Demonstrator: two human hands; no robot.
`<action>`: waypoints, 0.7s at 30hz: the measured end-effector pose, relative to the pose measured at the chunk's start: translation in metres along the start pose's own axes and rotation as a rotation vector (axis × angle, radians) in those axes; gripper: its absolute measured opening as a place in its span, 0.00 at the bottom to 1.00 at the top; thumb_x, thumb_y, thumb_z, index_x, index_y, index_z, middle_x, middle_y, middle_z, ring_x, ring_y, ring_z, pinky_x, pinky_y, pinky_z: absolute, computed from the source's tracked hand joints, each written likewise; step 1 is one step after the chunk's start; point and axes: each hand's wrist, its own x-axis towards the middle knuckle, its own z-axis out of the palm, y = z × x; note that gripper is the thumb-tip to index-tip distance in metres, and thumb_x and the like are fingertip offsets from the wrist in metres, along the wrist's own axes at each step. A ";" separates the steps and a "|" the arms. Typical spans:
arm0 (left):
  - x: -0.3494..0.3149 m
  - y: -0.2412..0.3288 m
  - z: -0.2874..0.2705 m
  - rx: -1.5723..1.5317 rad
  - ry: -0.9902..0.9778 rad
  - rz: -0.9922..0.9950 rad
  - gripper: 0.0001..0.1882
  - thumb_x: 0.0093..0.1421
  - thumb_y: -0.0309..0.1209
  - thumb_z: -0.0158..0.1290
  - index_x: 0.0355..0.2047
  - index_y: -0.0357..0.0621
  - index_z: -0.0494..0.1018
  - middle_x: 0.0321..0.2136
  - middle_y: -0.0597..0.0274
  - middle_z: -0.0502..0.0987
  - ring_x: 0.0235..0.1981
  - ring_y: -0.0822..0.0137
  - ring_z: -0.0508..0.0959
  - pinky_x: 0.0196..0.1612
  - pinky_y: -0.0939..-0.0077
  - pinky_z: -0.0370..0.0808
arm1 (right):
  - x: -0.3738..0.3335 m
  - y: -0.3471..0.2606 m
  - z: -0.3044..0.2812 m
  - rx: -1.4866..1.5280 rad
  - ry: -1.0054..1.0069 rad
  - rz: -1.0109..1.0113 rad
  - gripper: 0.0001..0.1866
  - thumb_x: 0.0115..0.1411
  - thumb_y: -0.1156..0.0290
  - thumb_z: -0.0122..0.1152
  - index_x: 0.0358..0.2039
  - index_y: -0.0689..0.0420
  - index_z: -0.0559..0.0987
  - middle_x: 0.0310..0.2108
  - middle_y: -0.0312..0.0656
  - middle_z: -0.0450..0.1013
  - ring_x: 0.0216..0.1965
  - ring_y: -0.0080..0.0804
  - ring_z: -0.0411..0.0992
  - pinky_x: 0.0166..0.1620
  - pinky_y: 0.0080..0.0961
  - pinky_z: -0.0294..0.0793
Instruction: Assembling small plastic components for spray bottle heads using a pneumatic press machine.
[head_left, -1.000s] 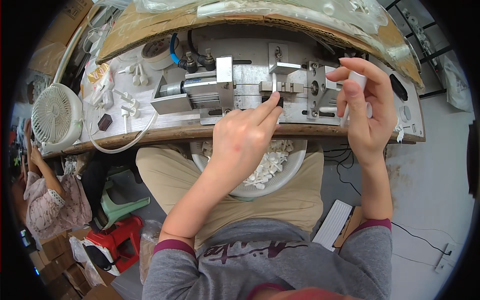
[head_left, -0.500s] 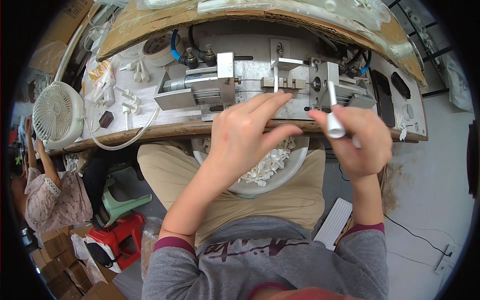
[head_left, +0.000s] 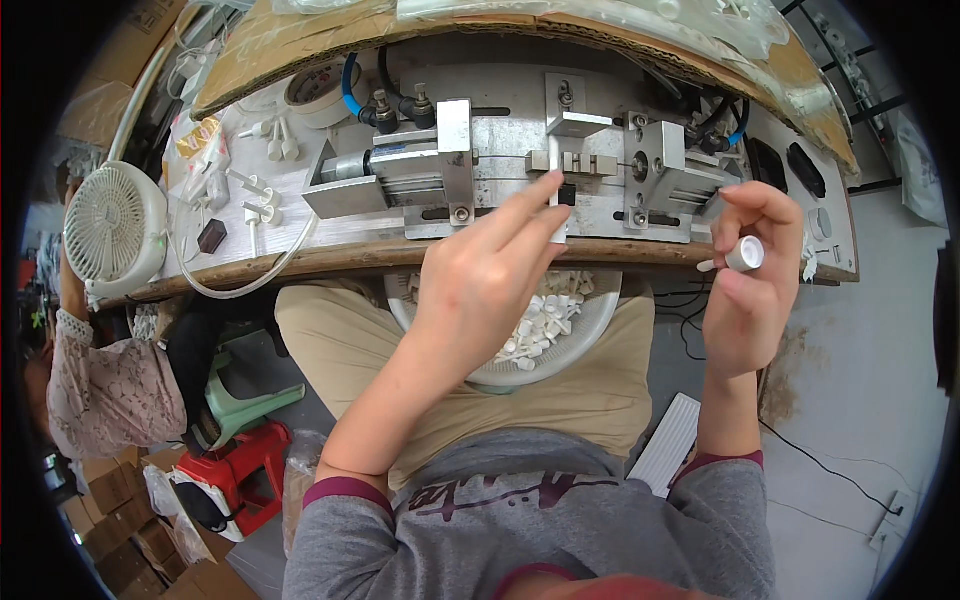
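Note:
My left hand (head_left: 485,275) reaches over the bench edge with its fingers stretched out. Its index fingertip lies at a slim white plastic rod (head_left: 555,153) that sits across a small slotted metal block (head_left: 590,164); the thumb is hidden. Off to the right, my right hand (head_left: 755,300) pinches a white plastic cup-ended piece (head_left: 746,254), its round hollow end facing up. A thin white tip pokes out beside it, and I cannot tell whether it belongs to the same piece. Metal cylinder fixtures flank the block, one on the left (head_left: 455,160) and one on the right (head_left: 660,175).
A white basin (head_left: 530,376) of small white parts rests between my legs. On the bench stand a white fan (head_left: 117,230), a tape roll (head_left: 318,97) and several white parts (head_left: 262,205). Cardboard (head_left: 300,70) overhangs the back. Someone in lace (head_left: 120,390) sits at the left.
My right hand has moved right and turned, so the cup end of its piece now faces up. My left fingers have drawn closer together, and the thumb has gone out of sight.

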 end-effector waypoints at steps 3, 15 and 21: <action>0.004 -0.004 0.009 0.189 -0.060 0.071 0.14 0.50 0.28 0.66 0.39 0.43 0.82 0.48 0.62 0.83 0.28 0.63 0.82 0.32 0.73 0.78 | 0.000 0.002 0.001 0.106 0.049 -0.014 0.28 0.49 0.77 0.53 0.54 0.65 0.70 0.34 0.37 0.67 0.31 0.21 0.62 0.37 0.16 0.62; 0.019 0.003 -0.005 -0.365 -0.117 -0.095 0.22 0.46 0.32 0.71 0.42 0.37 0.81 0.40 0.55 0.84 0.31 0.65 0.84 0.33 0.75 0.79 | 0.000 0.013 0.026 -0.112 -0.253 -0.563 0.40 0.57 0.91 0.53 0.71 0.61 0.56 0.60 0.64 0.69 0.62 0.53 0.71 0.69 0.45 0.58; 0.019 0.022 -0.024 -0.935 -0.135 -0.270 0.22 0.50 0.29 0.72 0.45 0.36 0.81 0.37 0.58 0.83 0.36 0.68 0.84 0.40 0.75 0.83 | 0.018 -0.014 0.026 -0.372 -0.617 -0.634 0.44 0.56 0.86 0.53 0.72 0.51 0.53 0.62 0.66 0.67 0.64 0.59 0.68 0.69 0.54 0.53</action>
